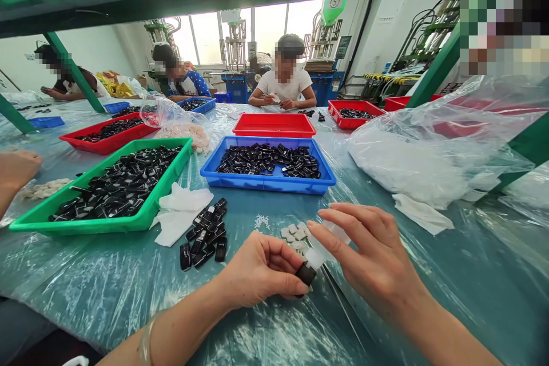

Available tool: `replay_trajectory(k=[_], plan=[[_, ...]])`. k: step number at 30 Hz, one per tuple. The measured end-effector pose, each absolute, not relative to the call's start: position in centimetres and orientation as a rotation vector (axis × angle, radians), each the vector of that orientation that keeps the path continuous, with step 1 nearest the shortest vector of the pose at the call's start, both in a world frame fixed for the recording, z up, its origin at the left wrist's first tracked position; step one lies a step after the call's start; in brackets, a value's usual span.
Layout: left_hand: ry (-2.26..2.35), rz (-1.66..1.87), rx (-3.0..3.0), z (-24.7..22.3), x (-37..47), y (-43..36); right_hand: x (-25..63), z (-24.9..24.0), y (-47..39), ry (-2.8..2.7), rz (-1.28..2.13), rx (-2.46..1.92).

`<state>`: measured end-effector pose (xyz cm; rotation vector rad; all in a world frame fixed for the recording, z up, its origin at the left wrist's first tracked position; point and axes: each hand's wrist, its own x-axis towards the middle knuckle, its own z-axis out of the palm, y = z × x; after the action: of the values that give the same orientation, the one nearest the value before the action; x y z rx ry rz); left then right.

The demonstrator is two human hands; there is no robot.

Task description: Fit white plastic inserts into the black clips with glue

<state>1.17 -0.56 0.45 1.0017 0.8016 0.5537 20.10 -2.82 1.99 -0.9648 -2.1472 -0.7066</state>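
Observation:
My left hand (268, 271) pinches a small black plastic part (306, 273) between thumb and fingers. A whitish translucent piece (315, 257) sits at the part's upper end. Close by on the right, my right hand (371, 251) has its fingers stretched out and apart. Something pale and translucent (337, 233) shows behind those fingers; I cannot make out what it is. Small white square pads (295, 233) lie just beyond my hands, beside a scatter of tiny white bits (262, 221). A loose pile of black parts (206, 234) is left of my left hand. Long thin metal prongs (343, 297), perhaps tweezers, rest between my forearms.
Black parts fill a green tray (186, 154) and a blue tray (268, 182). Behind stands a red tray (274, 126). White cloths (184, 206) lie nearby. A clear bag of white material (412, 154) is at right. Green shelf posts flank the film-covered table; several co-workers sit around it.

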Motion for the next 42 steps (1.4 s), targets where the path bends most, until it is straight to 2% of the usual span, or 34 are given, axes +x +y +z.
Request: replay_trajectory(k=[42], plan=[[0.788,0.568,0.996,0.46,1.15,-0.51,20.66,2.27,-2.43,-2.215,-0.599,-0.945]])
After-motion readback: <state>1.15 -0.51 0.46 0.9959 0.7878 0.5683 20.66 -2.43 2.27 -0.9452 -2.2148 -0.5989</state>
